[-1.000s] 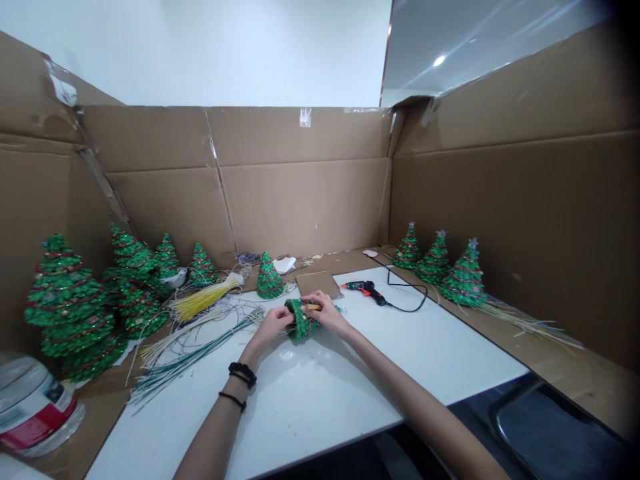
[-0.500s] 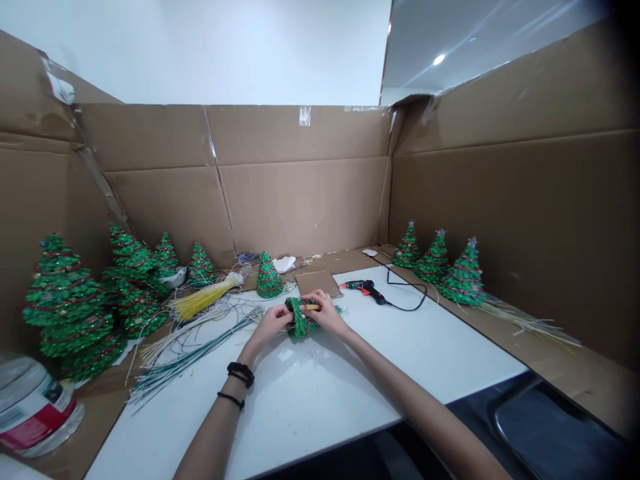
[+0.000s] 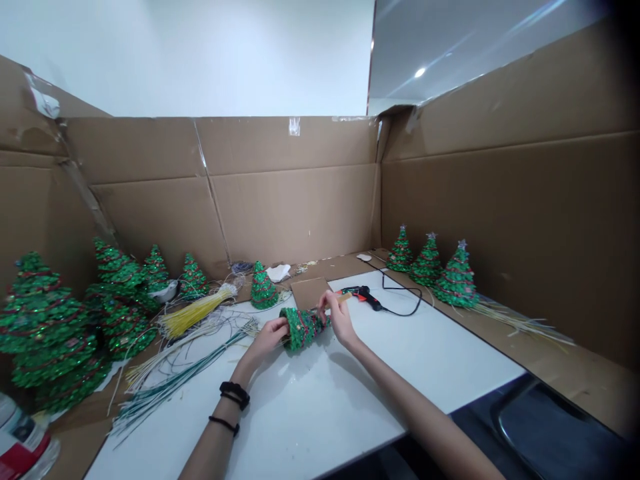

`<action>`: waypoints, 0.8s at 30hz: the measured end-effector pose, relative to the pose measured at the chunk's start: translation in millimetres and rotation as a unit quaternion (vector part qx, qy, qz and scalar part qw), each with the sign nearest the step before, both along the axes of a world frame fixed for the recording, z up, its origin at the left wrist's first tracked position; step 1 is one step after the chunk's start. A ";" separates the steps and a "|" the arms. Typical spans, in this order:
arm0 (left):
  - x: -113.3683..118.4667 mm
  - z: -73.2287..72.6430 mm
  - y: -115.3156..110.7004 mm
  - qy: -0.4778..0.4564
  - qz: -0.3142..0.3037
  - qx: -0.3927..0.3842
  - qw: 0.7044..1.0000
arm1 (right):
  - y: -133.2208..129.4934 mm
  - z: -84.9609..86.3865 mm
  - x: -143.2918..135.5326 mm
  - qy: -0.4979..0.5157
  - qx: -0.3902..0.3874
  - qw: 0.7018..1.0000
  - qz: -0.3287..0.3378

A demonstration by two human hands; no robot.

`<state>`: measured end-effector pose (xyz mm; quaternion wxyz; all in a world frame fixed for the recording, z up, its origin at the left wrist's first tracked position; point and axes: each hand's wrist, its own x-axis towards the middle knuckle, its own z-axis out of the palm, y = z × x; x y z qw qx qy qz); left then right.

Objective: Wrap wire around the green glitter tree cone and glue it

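Left grip on tree, jar cropped

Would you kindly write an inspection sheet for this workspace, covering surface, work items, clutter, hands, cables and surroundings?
Surface: white board, small specks visible.
Work items: small green tree lying on its side; tan piece, identity unclear.
Clutter: yellow bundle, green strands, cardboard square.
Hands: left hand holds the tree's base; right hand is by its tip, holding the tan piece.
Cables: black cable loops from the glue gun; plug not visible.
Surroundings: cardboard walls; decorated trees at left and right; jar at left edge.
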<state>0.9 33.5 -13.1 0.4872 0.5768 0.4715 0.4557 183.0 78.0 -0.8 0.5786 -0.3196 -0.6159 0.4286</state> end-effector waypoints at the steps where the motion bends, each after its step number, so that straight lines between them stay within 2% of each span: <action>1: 0.0 -1.5 1.1 -0.007 0.003 -0.005 1.000 | 0.2 -0.9 -1.2 0.007 -0.008 1.000 0.021; 6: 2.3 -6.9 4.3 -0.048 0.021 -0.040 0.998 | 0.5 -4.5 -6.7 0.017 -0.012 0.997 0.072; 12: 7.6 -3.5 2.6 -0.032 0.059 -0.070 0.995 | 0.7 -3.5 -6.4 0.005 -0.013 0.995 0.099; 24: 6.7 -7.6 6.5 -0.067 0.049 -0.086 0.993 | -3.8 -1.6 -4.3 0.012 0.012 0.990 0.139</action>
